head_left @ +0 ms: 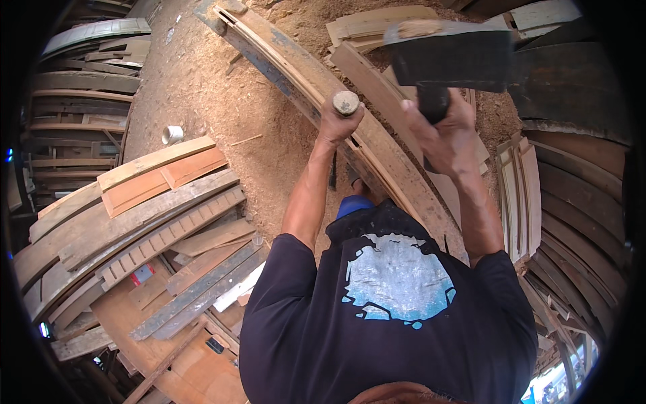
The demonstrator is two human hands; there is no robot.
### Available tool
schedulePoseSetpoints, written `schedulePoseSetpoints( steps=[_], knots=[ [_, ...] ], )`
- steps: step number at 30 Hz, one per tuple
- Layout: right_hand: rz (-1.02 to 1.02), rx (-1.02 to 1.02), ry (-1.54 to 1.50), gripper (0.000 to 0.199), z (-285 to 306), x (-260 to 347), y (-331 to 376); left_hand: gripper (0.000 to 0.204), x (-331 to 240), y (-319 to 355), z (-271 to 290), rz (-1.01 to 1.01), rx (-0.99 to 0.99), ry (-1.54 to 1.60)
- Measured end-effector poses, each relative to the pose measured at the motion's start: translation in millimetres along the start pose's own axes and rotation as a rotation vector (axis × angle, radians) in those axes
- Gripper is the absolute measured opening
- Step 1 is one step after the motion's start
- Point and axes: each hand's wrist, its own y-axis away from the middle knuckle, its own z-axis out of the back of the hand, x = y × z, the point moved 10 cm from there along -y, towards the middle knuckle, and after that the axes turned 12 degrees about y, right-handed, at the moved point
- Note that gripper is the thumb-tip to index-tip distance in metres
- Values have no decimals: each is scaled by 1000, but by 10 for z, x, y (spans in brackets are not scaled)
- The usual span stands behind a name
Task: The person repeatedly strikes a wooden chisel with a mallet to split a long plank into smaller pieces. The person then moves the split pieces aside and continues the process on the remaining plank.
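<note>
Over the long wooden frame rail (377,151) that runs across the sawdust floor (202,87) in front of you, your left hand (338,121) is closed in a full fist around a chisel handle (346,102), whose round, worn butt shows just above your knuckles; the blade below is hidden behind your wrist, so you cannot see where its edge sits in the slot of the rail. Your right hand (441,135) is clenched around the shaft of a heavy dark mallet (452,57), whose blocky head stands raised above and to the right of the chisel butt, well apart from it. To strike well, you would likely want the chisel upright and steady, your left grip firm but clear of the butt, and the mallet face brought down square so it does not glance off toward your knuckles. Your knee in dark cloth appears to rest close beside the rail, which probably helps pin it. To your left lies a stack of boards and louvred panels (155,222), with a small white cup (172,134) on the sawdust beyond; more planks (377,27) lie past the rail.
</note>
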Motion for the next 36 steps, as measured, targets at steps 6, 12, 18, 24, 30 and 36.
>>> schedulePoseSetpoints(
  steps=[6, 12, 18, 24, 30, 36],
  knots=[
    [-68, 460, 372, 29, -1042, -717, 281, 41, -394, 77, -394, -335, 160, -137],
    [-48, 333, -49, 28, -811, -458, 515, 21, -551, 410, 214, -143, -153, -30],
    [-372, 567, 82, 29, -1196, -1052, 1080, 23, -962, 1215, 1028, -152, -337, -97],
    [-201, 559, 545, 40, -1698, -1566, 1837, 28, 617, 2604, 1798, 460, -326, -370],
    [-311, 615, 667, 43, -2019, -1916, 2299, 40, 1460, 3614, 2001, 946, -19, -535],
    [-221, 580, 810, 33, -2107, -1695, 2284, 42, 2259, 4857, 2062, 1174, 94, -317]
  ],
)
